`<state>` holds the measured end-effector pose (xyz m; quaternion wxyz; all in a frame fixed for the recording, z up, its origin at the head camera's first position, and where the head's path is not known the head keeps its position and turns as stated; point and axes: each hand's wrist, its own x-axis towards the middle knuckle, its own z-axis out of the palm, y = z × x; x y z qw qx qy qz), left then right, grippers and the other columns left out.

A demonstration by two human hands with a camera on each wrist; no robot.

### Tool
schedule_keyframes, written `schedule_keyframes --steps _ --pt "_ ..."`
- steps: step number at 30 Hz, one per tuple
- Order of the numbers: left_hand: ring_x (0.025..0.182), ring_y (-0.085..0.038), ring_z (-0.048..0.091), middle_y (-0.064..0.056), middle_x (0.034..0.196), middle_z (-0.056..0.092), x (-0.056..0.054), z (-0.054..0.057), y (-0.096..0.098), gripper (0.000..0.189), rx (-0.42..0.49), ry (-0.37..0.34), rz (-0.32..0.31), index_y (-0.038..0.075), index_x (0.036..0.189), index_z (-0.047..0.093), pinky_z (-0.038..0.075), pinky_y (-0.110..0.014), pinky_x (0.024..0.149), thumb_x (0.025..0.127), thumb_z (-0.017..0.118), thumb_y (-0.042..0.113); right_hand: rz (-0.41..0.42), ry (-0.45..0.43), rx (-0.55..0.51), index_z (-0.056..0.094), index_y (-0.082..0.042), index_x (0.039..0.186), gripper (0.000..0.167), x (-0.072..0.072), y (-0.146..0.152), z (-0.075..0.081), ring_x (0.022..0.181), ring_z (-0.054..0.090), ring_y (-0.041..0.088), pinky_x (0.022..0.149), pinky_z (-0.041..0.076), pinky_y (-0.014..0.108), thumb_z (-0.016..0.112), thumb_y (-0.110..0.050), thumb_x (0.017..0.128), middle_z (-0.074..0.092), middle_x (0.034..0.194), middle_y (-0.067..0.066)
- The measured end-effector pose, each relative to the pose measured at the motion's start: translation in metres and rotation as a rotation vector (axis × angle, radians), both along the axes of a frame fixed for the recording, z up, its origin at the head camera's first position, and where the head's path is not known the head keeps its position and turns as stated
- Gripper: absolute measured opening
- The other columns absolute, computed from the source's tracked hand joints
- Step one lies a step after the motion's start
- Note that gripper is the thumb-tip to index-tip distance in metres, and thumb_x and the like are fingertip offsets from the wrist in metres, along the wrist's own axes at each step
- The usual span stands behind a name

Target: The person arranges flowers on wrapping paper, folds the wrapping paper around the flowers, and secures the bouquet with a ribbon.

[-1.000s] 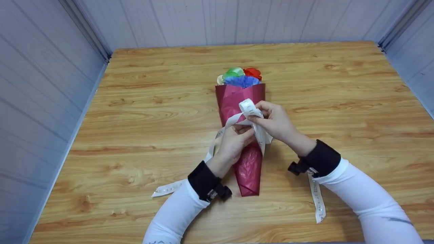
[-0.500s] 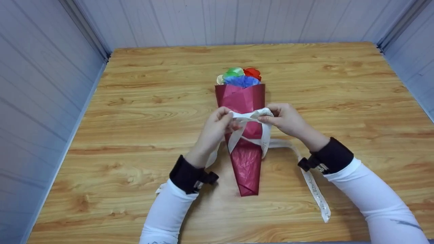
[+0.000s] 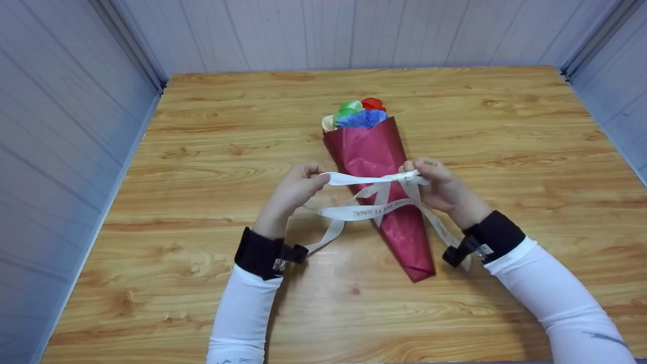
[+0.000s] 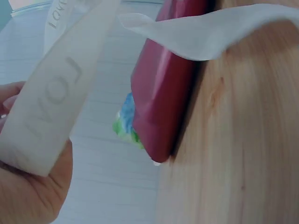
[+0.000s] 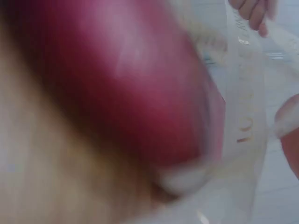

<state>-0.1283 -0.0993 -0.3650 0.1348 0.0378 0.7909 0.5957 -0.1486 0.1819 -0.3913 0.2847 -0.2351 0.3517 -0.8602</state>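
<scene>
A bouquet in dark red wrapping paper (image 3: 371, 151) lies slanted on the table, its bottom end pointing toward the front right. Green, red, blue and cream flowers (image 3: 361, 117) show at its top. A white ribbon with printed letters (image 3: 354, 180) passes around the wrapping and stretches level above it. My left hand (image 3: 290, 192) pinches one part of the ribbon, left of the bouquet. At the bouquet's right side, my right hand (image 3: 445, 186) pinches the ribbon where it gathers. A lower loop of ribbon (image 3: 361, 211) hangs between the hands. Blur softens the wrapping (image 5: 131, 84) in the right wrist view.
The wood-grain table (image 3: 202, 182) spreads around the bouquet. Pale panelled walls (image 3: 328, 35) stand at the back and both sides. One loose ribbon tail (image 3: 331, 235) runs down toward the left wrist camera, another (image 3: 440, 227) toward the right one.
Both hands have drawn apart, the left one moving left, pulling the ribbon into a long level stretch. The bouquet has tilted, its bottom end swinging to the right.
</scene>
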Motion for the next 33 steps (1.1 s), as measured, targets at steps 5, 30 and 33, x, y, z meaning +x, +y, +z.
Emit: schedule_keyframes --steps 5,30,33 --pt "0.053 -0.007 0.035 0.006 0.059 0.041 -0.001 -0.004 -0.002 0.016 -0.036 0.011 -0.036 0.004 0.075 0.057 0.026 -0.020 0.051 0.090 0.054 0.008 0.004 -0.111 -0.247 0.067 -0.001 0.074 0.027 0.002 0.003 -0.009 0.096 0.057 0.021 0.091 0.039 0.026 0.053 -0.011 0.095 0.064 0.086 0.007" --pt "0.055 -0.006 0.034 0.006 0.062 0.038 -0.002 0.001 -0.025 0.013 -0.061 -0.046 0.012 0.004 0.086 0.056 0.028 -0.020 0.054 0.095 0.049 0.012 -0.022 0.282 -0.188 0.074 -0.003 0.097 0.021 0.011 0.017 -0.025 0.147 -0.006 0.028 0.117 -0.008 0.036 0.057 0.004 0.087 -0.020 0.155 0.008" --pt "0.054 -0.005 0.033 0.006 0.062 0.038 -0.002 0.001 -0.027 0.013 -0.050 -0.037 0.008 0.003 0.087 0.057 0.027 -0.019 0.053 0.094 0.049 0.010 -0.303 0.460 0.055 0.076 -0.005 0.084 0.018 0.015 0.017 -0.019 0.145 -0.017 0.027 0.115 -0.017 0.039 0.064 0.008 0.081 -0.017 0.155 0.014"
